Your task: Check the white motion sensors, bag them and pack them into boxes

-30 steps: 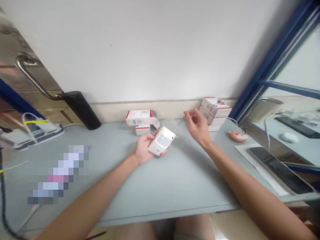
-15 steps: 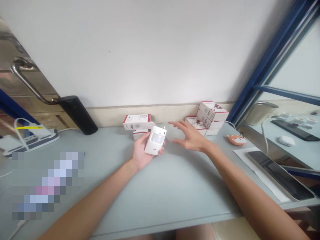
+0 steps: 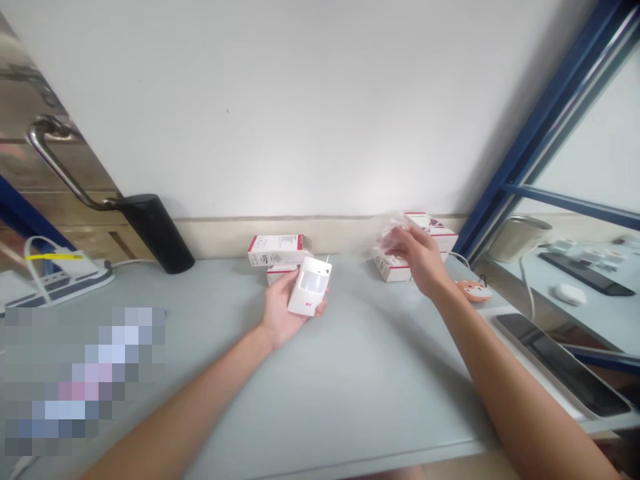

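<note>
My left hand (image 3: 283, 303) is closed round a white motion sensor (image 3: 309, 287), holding it above the table. A thin antenna sticks up from the sensor's top, and its pale window faces me. Over by the right-hand boxes, my right hand (image 3: 419, 257) pinches a crumpled clear plastic bag (image 3: 393, 233), partly smeared by motion. Behind the sensor, a white and red box (image 3: 277, 249) with an open end flap lies on another box (image 3: 280, 272). More white and red boxes (image 3: 395, 270) are stacked behind my right hand, which hides part of them.
A black cylinder (image 3: 157, 233) stands at the back left, near a power strip (image 3: 75, 287). On the right are an orange and white animal-shaped item (image 3: 475, 291) and a phone (image 3: 560, 360). A blue-framed mirror (image 3: 575, 200) rises at the right edge. A blurred-out patch covers something at left.
My right hand has moved right and away from the sensor; it was spread with no visible bag and now pinches the clear plastic bag. The sensor stays in my left hand.
</note>
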Demonstrator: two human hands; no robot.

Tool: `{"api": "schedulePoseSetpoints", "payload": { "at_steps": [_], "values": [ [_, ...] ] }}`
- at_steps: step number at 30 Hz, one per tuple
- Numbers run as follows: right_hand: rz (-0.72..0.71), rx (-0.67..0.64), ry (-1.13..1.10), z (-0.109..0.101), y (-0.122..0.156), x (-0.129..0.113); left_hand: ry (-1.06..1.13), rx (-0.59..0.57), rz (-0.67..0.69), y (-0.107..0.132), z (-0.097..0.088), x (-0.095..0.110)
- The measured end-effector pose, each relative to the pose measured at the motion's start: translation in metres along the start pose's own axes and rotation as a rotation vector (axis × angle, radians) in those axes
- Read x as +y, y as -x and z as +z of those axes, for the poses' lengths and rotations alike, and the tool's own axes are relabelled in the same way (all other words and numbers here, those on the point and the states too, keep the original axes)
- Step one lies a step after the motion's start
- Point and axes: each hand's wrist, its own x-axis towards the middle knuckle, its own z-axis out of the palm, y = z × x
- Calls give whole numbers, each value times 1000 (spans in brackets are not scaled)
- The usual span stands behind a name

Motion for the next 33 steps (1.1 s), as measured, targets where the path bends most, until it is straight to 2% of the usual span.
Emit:
{"api": "schedulePoseSetpoints", "payload": {
  "at_steps": [3, 6, 14, 23, 33],
  "values": [
    [143, 30, -184, 1, -1, 3, -31, -52, -44, 1, -1, -1],
    [231, 19, -226, 3, -1, 7, -47, -96, -73, 3, 1, -2],
    [347, -55, -282, 9, 3, 11, -114, -186, -83, 5, 5, -3],
    [412, -9, -343, 8, 0, 10, -100, -169, -83, 4, 4, -2],
    [489, -96, -325, 23, 10, 12, -139, -206, -77, 5, 7, -1]
  ]
}}
